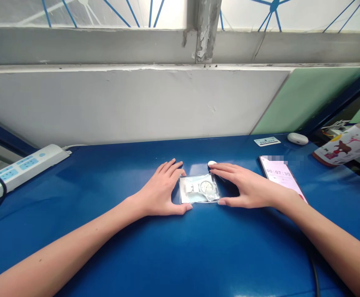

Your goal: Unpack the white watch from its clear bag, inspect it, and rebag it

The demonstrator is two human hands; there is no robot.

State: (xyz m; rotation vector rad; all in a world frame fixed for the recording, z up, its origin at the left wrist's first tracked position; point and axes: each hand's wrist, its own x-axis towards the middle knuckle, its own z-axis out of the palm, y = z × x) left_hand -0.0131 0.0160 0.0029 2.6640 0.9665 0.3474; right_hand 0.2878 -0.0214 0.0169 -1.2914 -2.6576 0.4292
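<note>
A white wristwatch (pixel 206 187) with a round dial lies in a clear plastic bag (pixel 199 199) on the blue table (pixel 167 255). My left hand (pixel 163 187) rests at the bag's left edge, fingers stretched out and thumb apart along the near left corner. At the bag's right side is my right hand (pixel 244 185), thumb by the near corner and fingers extended over the far corner. Just beyond those right fingertips sits a small white round object (pixel 212 163), partly covered by them; its kind I cannot make out.
A white power strip (pixel 28 165) with a black cable lies at the left. On the right are a phone (pixel 280 175) showing a timer, a printed card (pixel 267 141), a white earbud case (pixel 297 138) and a labelled bottle (pixel 347 144). A wall stands behind the table.
</note>
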